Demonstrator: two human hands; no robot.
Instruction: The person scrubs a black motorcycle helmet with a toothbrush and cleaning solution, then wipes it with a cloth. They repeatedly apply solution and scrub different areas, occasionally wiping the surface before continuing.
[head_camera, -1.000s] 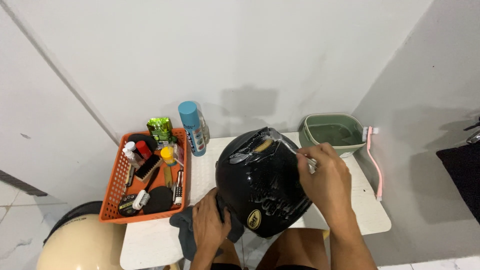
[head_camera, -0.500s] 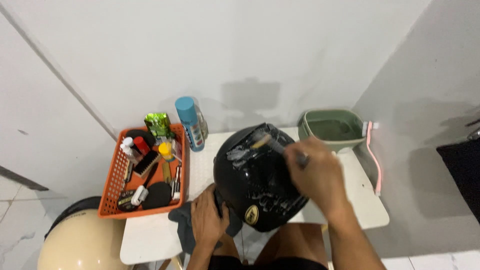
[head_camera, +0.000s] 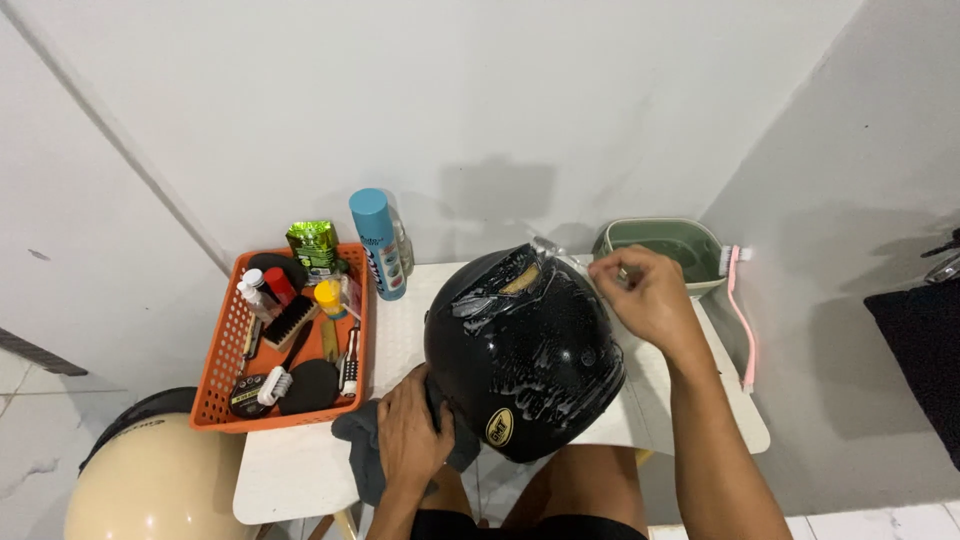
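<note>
Moved: right hand (head_camera: 645, 297) has lifted off the helmet (head_camera: 525, 350) toward the green tub (head_camera: 655, 240).
Right hand: pinching a small brush, barely visible.
Left hand (head_camera: 412, 437): gripping helmet's lower edge over a grey cloth (head_camera: 362, 450).
Helmet: soapy, on white table (head_camera: 300, 465).

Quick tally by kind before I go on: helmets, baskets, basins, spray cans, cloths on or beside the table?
Helmets: 2 (black helmet, cream helmet)
Baskets: 1 (orange basket)
Basins: 1 (green basin)
Spray cans: 1 (blue spray can)
Cloths: 1 (grey cloth)
Total: 6
</note>
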